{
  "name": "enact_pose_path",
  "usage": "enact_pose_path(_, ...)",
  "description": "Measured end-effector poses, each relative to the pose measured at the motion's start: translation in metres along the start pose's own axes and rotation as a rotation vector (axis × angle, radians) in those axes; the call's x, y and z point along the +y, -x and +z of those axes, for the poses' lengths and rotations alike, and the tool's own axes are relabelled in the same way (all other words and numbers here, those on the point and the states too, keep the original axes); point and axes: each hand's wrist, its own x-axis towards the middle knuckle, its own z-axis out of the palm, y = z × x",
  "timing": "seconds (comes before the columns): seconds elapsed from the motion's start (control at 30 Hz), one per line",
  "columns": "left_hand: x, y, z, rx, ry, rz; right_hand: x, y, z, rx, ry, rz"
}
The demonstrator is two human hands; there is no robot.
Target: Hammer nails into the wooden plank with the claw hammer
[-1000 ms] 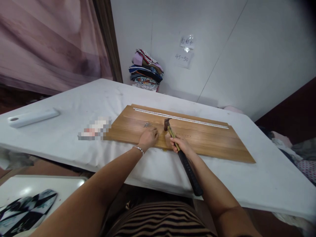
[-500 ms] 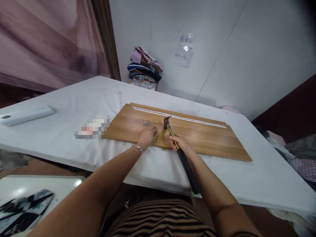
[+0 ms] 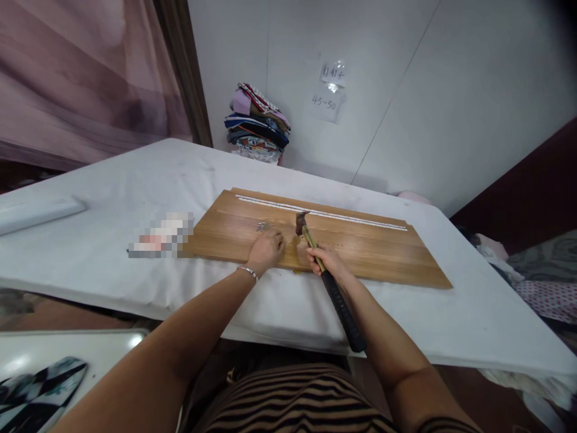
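My right hand is closed round the handle of a claw hammer, gripping it well up toward the head. The rusty hammer head is over the middle of a brown wooden board. My left hand rests on the board's near part, left of the hammer, with its fingers curled in; what they hold, if anything, is hidden. Just beyond those fingers lies a small pile of nails. A short row of small dark marks runs across the board right of the hammer.
A white strip runs along the board's far side. The board lies on a white-covered table. Left of it are a blurred-out item and a long white object. Folded clothes are stacked by the wall.
The whole view has shifted slightly, so the board and table appear a little further left. Both hands stay nearly where they were, the hammer still in my right hand.
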Motion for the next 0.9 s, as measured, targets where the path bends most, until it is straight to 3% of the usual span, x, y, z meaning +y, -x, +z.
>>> enact_pose_path(0.9,0.0027,-0.0002,-0.0020,0.001,0.029,-0.020,0.0022,-0.0019,0.0025,-0.001,0.012,-0.019)
